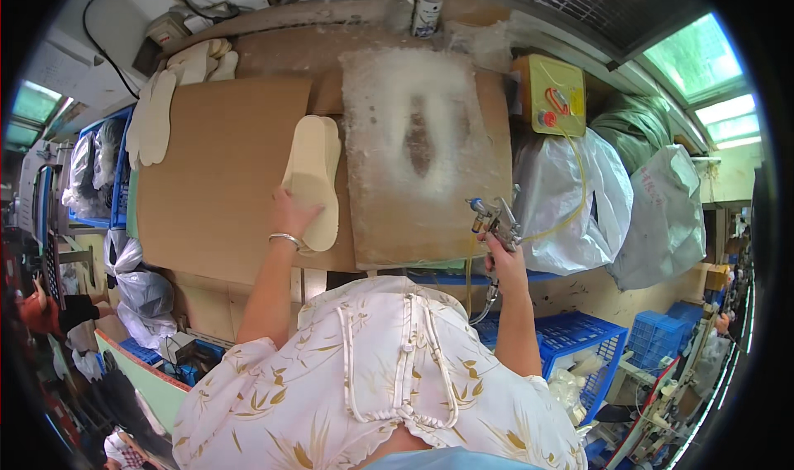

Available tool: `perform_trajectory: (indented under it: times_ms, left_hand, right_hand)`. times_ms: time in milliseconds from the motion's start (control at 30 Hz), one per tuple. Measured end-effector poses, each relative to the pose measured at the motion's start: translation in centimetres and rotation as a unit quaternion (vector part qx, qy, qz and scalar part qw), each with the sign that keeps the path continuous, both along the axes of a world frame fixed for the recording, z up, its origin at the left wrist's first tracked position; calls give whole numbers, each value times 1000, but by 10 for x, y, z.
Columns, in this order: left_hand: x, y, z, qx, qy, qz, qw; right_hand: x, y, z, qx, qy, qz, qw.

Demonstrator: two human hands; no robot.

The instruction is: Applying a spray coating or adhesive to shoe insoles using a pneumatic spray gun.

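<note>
Two hands busy here, each on its own job. My left hand [291, 213] lies flat, fingers spread, on the near end of a stack of cream insoles [313, 180] sitting on the brown cardboard sheet [215, 180]; it's pressing or steadying, not gripping, so I'd call it released on top. The insoles point off toward 12 o'clock, just beside the left edge of the spray board [422, 147], probably so the next one is a short slide over.

My right hand [500, 255] is clenched around the handle of a spray gun [494, 220], at about 4 o'clock from the insoles. The gun is upright at the board's near right corner, its nozzle off the work, with a hose running down below the hand. Can't tell if the trigger is pulled.

That board is crusted white all around with a bare sole-shaped patch in the middle, which looks like overspray built up around whatever lies there. More insoles [153, 118] are piled at 10 o'clock on the bench's far left. A yellow box [556, 93] with a thin yellowish tube sits at 1 o'clock, within reach of the gun side.
</note>
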State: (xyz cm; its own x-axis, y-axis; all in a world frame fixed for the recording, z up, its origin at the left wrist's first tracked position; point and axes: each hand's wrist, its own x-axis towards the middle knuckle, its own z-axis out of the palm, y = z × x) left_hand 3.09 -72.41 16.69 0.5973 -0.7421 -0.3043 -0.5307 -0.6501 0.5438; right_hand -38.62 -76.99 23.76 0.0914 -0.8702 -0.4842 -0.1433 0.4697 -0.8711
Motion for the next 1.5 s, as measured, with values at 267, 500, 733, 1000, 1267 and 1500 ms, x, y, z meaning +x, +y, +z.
perform_trajectory:
  times_ms: [267,500,733,1000,1267,1500]
  left_hand:
    - [-28,-11,25,-102,1,31,994]
    - [-107,-103,-12,-340,331,2,880]
    - [-142,-201,-99,-242,485,102,834]
    - [-145,-189,-108,-135,332,121,926]
    - [-150,-172,-86,-109,339,110,928]
    - [-145,-168,-88,-109,295,84,946]
  right_hand:
    - [-49,6,-15,5,-40,0,999]
    - [-59,7,-16,8,-19,-26,999]
    - [-63,23,-6,33,12,-67,997]
    - [-87,-11,-79,-18,-38,-98,994]
    - [-92,-32,-129,8,17,-77,997]
    - [-95,-13,-138,83,-49,-38,995]
